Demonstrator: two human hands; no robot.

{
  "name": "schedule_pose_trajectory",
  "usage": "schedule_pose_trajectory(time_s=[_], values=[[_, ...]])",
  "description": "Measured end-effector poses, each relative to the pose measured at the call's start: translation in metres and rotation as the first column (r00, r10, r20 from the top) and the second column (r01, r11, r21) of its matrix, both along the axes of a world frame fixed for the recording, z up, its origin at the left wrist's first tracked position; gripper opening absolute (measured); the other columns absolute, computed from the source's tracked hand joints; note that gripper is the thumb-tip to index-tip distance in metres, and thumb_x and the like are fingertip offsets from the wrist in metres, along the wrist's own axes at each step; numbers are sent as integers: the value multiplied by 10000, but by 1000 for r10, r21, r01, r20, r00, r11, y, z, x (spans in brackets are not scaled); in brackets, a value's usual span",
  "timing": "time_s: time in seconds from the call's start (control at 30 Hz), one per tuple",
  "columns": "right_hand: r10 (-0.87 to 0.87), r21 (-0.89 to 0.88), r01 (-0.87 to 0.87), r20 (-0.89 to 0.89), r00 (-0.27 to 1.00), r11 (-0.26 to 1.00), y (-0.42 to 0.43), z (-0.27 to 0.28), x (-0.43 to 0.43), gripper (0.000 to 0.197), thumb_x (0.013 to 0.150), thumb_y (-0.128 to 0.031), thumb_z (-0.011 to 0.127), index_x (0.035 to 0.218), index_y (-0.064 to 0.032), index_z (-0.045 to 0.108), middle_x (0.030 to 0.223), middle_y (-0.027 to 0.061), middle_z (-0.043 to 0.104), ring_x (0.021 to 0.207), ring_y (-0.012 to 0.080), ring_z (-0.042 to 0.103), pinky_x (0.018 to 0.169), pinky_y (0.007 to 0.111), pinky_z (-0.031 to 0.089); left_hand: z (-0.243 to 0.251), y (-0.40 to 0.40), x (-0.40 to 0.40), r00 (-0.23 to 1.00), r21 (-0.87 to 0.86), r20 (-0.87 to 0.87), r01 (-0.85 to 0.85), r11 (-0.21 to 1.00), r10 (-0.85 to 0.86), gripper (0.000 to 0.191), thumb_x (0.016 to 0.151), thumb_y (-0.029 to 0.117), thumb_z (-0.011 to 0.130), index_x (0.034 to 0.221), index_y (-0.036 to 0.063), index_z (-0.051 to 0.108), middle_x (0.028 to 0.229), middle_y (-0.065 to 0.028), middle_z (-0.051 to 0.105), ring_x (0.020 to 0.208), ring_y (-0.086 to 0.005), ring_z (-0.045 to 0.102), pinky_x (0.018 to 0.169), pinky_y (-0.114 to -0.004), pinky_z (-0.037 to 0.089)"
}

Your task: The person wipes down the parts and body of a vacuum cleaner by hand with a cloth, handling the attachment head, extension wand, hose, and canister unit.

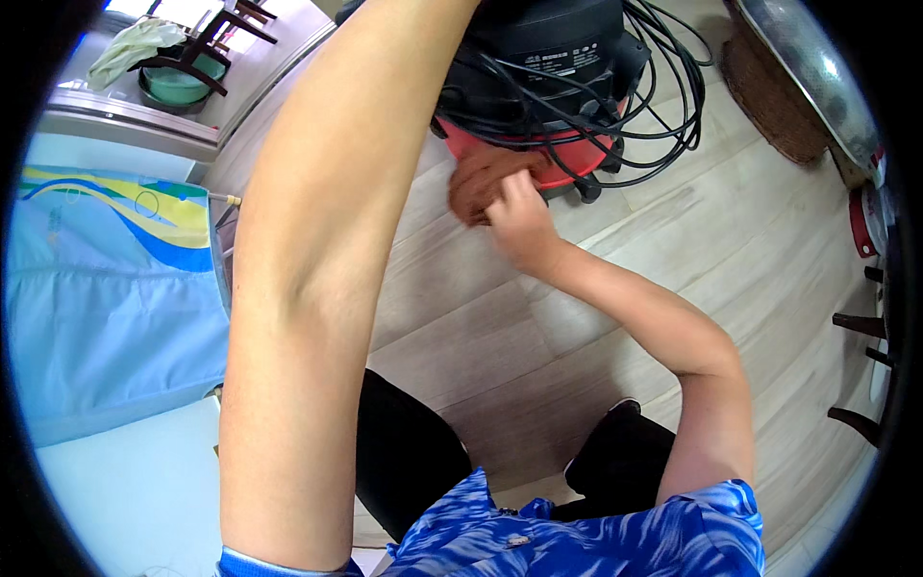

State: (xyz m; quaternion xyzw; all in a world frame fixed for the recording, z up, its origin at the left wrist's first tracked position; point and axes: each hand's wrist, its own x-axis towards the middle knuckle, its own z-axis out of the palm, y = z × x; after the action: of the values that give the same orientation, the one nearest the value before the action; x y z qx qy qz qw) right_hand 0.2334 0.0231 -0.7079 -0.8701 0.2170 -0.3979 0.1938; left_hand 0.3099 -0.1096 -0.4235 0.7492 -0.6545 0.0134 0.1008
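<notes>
My right hand (528,225) is closed around a brown cloth (472,186) and is slightly blurred. The cloth presses against the red lower tank (577,160) of a drum vacuum cleaner (537,61), which stands on the floor ahead of me. Its black upper body bears a printed label. A black power cord (689,126) hangs in loose loops over its front and right side. One black caster (588,190) shows beneath the tank. My left arm stretches forward past the vacuum's left side, with the hand out of view beyond the top edge.
Wood-look planks (461,332) form the floor. At left stand a patterned blue fabric cover (115,310) and a white panel (137,490). A shiny metal vessel (807,72) is at upper right, dark furniture legs (858,324) below it. Green basins (177,85) sit beyond a door track.
</notes>
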Motion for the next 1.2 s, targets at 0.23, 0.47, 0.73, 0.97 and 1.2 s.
schedule_pose_trajectory(time_s=[0.23, 0.47, 0.73, 0.97, 1.2], values=[[-172, -603, -91, -363, 916, 792, -25, -1, 23, 262, 744, -188, 519, 912, -40, 654, 1016, 68, 570, 1007, 217, 486, 900, 338, 351, 0, -3, 2, 997, 37, 28, 69, 997, -70, 523, 673, 481, 650, 916, 20, 688, 951, -204, 655, 926, -310, 625, 832, -361, 474], [-14, -367, -238, -569, 822, 899, -12, -111, -2, 219, 750, -218, 543, 835, -102, 709, 1029, 31, 524, 1041, 214, 424, 881, 328, 341, -5, -15, 4, 1000, -17, 16, 6, 1000, -6, 559, 664, 486, 674, 940, 0, 678, 993, -198, 651, 934, -302, 624, 842, -358, 470], [46, -371, -350, -627, 778, 860, -8, -111, -21, 248, 730, -190, 534, 867, -47, 682, 1049, 62, 515, 1032, 228, 428, 853, 331, 373, -2, -12, 9, 998, 15, 40, 50, 999, -50, 580, 654, 490, 671, 969, 3, 675, 1051, -199, 636, 978, -316, 609, 861, -361, 462], [-184, 240, 294, -394, 900, 925, -28, -153, -100, 245, 666, -15, 599, 911, -20, 600, 1002, 199, 562, 1011, 387, 510, 885, 414, 437, -10, -10, 11, 999, -107, 16, 36, 994, -35, 559, 647, 476, 695, 976, 25, 680, 1051, -193, 637, 987, -321, 607, 876, -365, 454], [-795, 967, -253, 176, 581, 29, -125, -158, -137, 338, 903, -111, 358, 1153, 76, 489, 1058, 161, 587, 941, 287, 612, 738, 405, 538, -14, -6, 18, 996, -138, 59, 73, 988, -66, 558, 632, 467, 706, 979, 32, 681, 1059, -192, 634, 989, -317, 607, 874, -359, 455]])
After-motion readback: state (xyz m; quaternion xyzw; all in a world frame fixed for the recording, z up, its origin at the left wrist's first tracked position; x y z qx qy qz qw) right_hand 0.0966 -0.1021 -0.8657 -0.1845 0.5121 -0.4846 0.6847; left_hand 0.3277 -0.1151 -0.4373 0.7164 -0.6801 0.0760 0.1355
